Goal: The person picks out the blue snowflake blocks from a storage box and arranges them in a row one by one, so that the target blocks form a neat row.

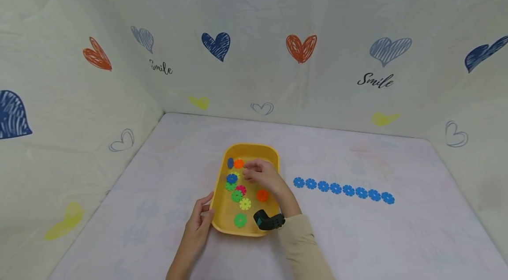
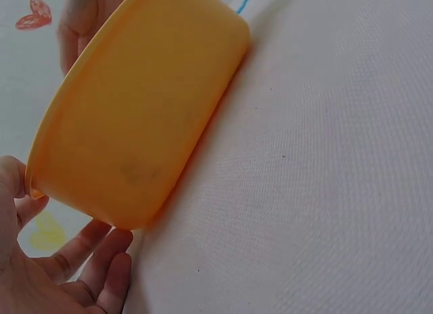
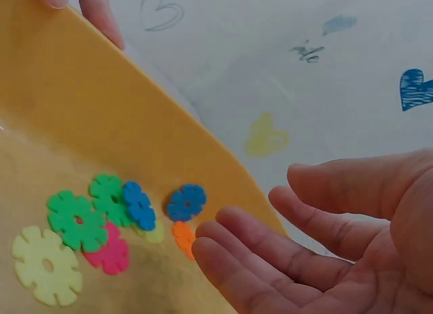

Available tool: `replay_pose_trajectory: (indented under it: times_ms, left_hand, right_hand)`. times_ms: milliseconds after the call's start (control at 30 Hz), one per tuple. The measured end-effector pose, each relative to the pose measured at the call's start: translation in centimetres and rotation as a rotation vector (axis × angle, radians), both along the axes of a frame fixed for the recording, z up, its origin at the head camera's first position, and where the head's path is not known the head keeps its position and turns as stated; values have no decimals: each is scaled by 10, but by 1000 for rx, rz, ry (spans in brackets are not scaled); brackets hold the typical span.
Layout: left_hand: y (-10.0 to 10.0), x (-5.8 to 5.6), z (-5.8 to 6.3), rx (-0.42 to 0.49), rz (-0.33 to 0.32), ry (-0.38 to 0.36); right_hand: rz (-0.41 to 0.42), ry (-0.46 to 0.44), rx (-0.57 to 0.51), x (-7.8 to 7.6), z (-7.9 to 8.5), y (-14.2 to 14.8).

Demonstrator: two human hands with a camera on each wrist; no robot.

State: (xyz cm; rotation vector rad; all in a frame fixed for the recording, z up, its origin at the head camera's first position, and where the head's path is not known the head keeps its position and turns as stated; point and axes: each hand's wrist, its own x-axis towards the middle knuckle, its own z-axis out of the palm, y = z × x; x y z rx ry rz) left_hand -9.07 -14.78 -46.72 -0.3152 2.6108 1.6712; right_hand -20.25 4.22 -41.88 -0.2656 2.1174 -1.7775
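A yellow plastic tray [image 1: 217,218] holds several notched, flower-shaped plastic discs in green, yellow, pink, orange and blue. My left hand [image 1: 197,223] grips the tray's near left side; in the left wrist view its thumb [image 2: 13,175] is at the rim and the other fingers touch the lower wall. Over the tray's far half hovers my right hand [image 1: 265,176], fingers loosely bent and nothing between them. Closest to its fingertips are an orange disc [image 3: 183,238] and a blue disc [image 3: 186,202] leaning against the tray wall.
Right of the tray, several blue discs [image 1: 335,188] lie in a slanting row on the pale tabletop [image 1: 357,236]. A black band [image 1: 270,220] is on the right wrist. White sheeting with printed hearts [image 1: 301,48] stands behind and at the sides.
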Motion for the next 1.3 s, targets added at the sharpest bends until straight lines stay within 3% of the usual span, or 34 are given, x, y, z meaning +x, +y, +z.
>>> replay_pose_trajectory:
  times_ms: [167,467,1100,1300]
  left_hand:
    - [0,0,0,-2,0,1]
    - [0,-1,-1,-3,-13,9]
    - [0,-1,-2,-23,-5,12]
    - [0,0,-2,-19,-5,13]
  right_hand:
    - [69,-43,81,-6,-10,-13]
    - [84,-121,190,-12,-19,-28]
    - [47,-161,161,-24,-39,-38]
    - [43,-126,176,-24,-42,-39]
